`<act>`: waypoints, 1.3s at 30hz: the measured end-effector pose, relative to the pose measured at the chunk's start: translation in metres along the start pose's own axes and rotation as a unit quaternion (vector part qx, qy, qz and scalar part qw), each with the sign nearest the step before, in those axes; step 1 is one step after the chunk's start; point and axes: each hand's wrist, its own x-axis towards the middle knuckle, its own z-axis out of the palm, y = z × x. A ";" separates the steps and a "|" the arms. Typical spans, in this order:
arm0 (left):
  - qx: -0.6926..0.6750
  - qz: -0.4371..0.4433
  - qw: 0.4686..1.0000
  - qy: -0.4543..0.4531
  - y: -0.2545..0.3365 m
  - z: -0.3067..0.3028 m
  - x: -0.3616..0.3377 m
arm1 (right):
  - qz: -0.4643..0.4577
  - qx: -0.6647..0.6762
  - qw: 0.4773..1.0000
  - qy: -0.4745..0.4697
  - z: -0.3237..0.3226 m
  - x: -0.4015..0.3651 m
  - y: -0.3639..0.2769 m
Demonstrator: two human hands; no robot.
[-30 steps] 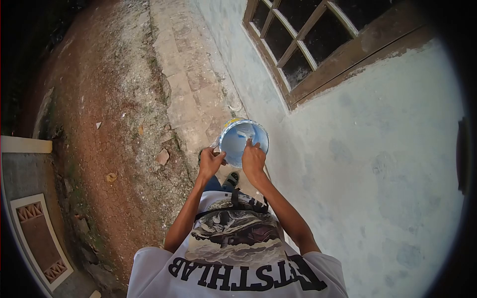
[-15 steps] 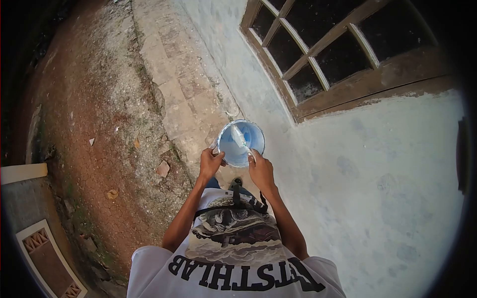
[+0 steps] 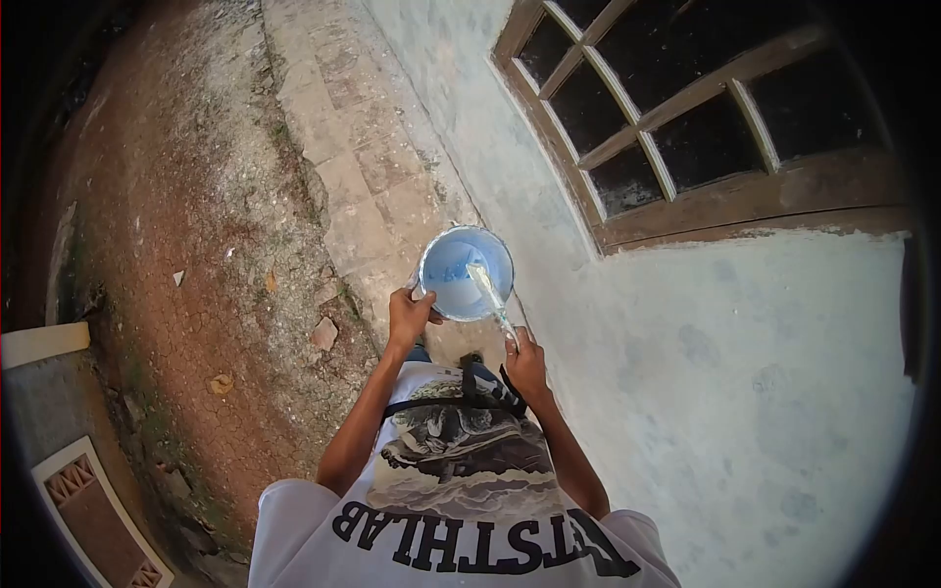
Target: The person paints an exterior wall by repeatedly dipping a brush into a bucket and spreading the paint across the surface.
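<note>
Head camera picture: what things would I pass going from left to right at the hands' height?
Reddish dirt ground → broken brick piece → left hand → round bucket of pale blue paint → right hand gripping a paint-coated brush → pale blue plastered wall.

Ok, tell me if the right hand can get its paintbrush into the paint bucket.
Probably yes: the paint bucket is open, the left hand holds its rim, and the paintbrush in the right hand lies across its mouth with nothing between.

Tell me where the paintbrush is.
Centre of the head view: the paintbrush leans into the paint bucket, its handle in the right hand, beside the wall.
</note>
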 end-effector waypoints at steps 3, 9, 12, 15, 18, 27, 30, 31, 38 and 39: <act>-0.003 0.004 1.000 -0.014 0.003 0.000 0.000 | 0.080 -0.002 0.996 -0.050 -0.003 0.006 -0.004; 0.015 -0.013 0.999 -0.027 0.007 0.000 0.002 | 0.026 -0.013 1.000 -0.006 -0.002 0.003 0.001; 0.018 0.016 0.999 -0.026 0.006 0.003 0.001 | 0.042 -0.021 0.998 -0.028 -0.002 0.003 0.004; 0.012 0.011 0.999 -0.033 0.005 0.004 0.002 | 0.026 0.023 0.999 0.020 -0.003 -0.003 -0.001; 0.004 0.002 0.999 -0.045 0.006 0.007 0.000 | 0.049 0.008 0.999 0.000 -0.003 0.000 -0.002; 0.007 0.003 0.999 -0.038 0.000 0.007 0.003 | 0.397 0.494 0.769 -0.079 -0.015 0.010 -0.011; 0.026 0.021 0.999 -0.029 -0.001 0.011 0.000 | 0.403 0.545 0.729 -0.097 -0.027 0.011 -0.014; 0.028 0.024 0.999 -0.031 0.000 0.011 -0.001 | 0.404 0.545 0.728 -0.097 -0.032 0.012 -0.017; 0.035 0.013 0.999 -0.026 -0.005 0.009 -0.001 | 0.190 0.226 0.955 -0.036 -0.029 0.003 -0.019; 0.034 0.013 0.999 -0.026 -0.004 0.009 -0.002 | 0.038 0.053 0.998 0.017 -0.026 0.000 -0.015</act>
